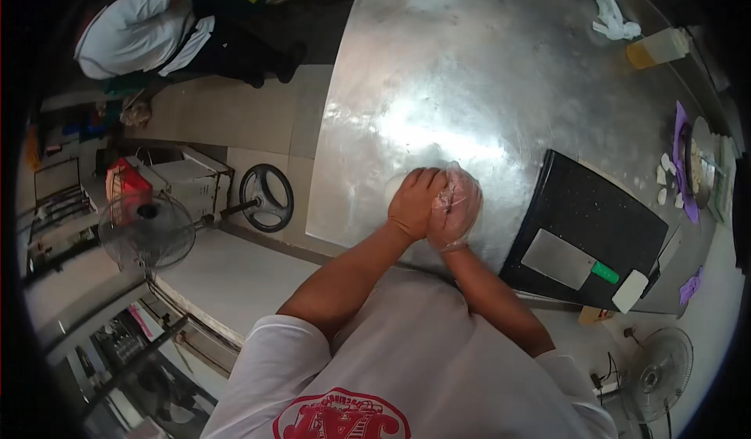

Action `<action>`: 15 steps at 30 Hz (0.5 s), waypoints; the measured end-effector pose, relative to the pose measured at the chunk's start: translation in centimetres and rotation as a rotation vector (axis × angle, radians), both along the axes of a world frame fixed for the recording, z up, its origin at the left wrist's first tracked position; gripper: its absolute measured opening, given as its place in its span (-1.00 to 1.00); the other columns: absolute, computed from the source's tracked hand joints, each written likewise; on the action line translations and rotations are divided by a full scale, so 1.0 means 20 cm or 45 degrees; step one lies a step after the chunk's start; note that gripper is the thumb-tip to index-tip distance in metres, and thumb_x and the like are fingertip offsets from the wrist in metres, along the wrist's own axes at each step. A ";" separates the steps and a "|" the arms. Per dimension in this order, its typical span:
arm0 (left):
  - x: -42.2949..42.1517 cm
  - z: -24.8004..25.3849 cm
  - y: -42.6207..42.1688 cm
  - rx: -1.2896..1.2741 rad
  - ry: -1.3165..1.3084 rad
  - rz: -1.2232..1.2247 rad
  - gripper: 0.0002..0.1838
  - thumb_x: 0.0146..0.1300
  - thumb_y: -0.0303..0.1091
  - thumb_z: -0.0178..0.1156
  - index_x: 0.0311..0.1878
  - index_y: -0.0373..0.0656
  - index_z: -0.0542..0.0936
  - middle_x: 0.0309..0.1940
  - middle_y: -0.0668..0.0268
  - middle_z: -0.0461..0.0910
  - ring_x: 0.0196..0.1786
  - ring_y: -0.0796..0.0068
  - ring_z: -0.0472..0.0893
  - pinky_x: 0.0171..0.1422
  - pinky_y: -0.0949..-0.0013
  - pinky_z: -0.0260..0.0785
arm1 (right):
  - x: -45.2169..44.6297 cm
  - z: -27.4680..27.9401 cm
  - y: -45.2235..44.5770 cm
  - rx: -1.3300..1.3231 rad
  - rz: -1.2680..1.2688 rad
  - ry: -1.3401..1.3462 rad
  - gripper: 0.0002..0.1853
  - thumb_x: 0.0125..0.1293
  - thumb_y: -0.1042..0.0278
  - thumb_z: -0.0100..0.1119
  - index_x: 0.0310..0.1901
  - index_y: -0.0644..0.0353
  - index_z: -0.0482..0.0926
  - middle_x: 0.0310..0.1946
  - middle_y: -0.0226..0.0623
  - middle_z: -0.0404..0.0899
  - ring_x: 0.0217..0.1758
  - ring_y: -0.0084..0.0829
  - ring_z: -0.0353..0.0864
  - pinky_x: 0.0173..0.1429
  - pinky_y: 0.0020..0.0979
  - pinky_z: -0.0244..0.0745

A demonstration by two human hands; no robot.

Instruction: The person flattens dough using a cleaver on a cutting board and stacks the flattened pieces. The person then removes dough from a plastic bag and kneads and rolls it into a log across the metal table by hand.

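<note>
On the shiny metal table, my left hand is bare, with its fingers curled down over a piece of white dough. Only the dough's pale rounded edge shows beside the knuckles; the rest is covered. Pressed against its right side is my right hand, in a clear plastic glove. That hand is closed, its fingertips are turned down, and what lies beneath them is hidden. Both forearms reach in from the table's near edge.
To the right, a black cutting board holds a cleaver with a green handle and a white scraper. Farther back are an oil bottle and a crumpled white cloth. A co-worker stands at upper left, beyond a fan.
</note>
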State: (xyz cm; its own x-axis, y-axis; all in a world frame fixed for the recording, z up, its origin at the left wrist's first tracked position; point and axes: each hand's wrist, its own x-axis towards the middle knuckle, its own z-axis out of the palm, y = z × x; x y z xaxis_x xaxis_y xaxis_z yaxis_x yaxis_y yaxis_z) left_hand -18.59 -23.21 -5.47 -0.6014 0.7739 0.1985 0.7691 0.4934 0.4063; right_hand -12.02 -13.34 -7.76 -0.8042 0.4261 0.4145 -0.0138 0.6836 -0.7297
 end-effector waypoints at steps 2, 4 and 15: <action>-0.12 0.00 0.03 -0.023 -0.089 -0.030 -0.51 0.12 -0.16 0.19 0.08 -0.22 0.59 0.06 0.15 0.55 0.16 0.08 0.53 0.34 0.07 0.34 | -0.09 0.01 0.03 0.029 0.014 -0.024 -0.39 0.44 -0.03 0.02 0.31 0.30 0.43 0.17 0.10 0.51 0.17 0.13 0.50 0.31 0.15 0.29; -0.25 -0.03 0.06 0.034 -0.121 -0.042 -0.51 0.11 -0.17 0.20 0.08 -0.22 0.59 0.05 0.15 0.55 0.15 0.08 0.54 0.33 0.08 0.35 | -0.22 0.01 0.07 0.057 -0.017 -0.007 -0.41 0.43 -0.02 0.03 0.29 0.29 0.46 0.13 0.08 0.53 0.14 0.12 0.52 0.29 0.15 0.31; -0.58 -0.10 0.25 0.142 0.015 -0.014 -0.48 0.11 -0.12 0.29 0.12 -0.18 0.59 0.18 0.16 0.52 0.31 0.07 0.46 0.39 0.04 0.28 | -0.59 0.00 0.27 0.122 -0.229 -0.288 -0.50 0.43 -0.07 0.07 0.16 0.16 0.62 0.02 -0.08 0.66 0.14 0.04 0.60 0.25 -0.10 0.51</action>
State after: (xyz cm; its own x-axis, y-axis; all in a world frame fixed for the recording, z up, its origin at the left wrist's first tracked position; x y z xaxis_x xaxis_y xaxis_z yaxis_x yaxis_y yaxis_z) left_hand -30.20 -18.14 -7.47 -0.5899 0.7532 0.2910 0.7794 0.4370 0.4490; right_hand -23.74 -8.00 -7.74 -0.7957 0.5376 0.2790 0.2689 0.7263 -0.6325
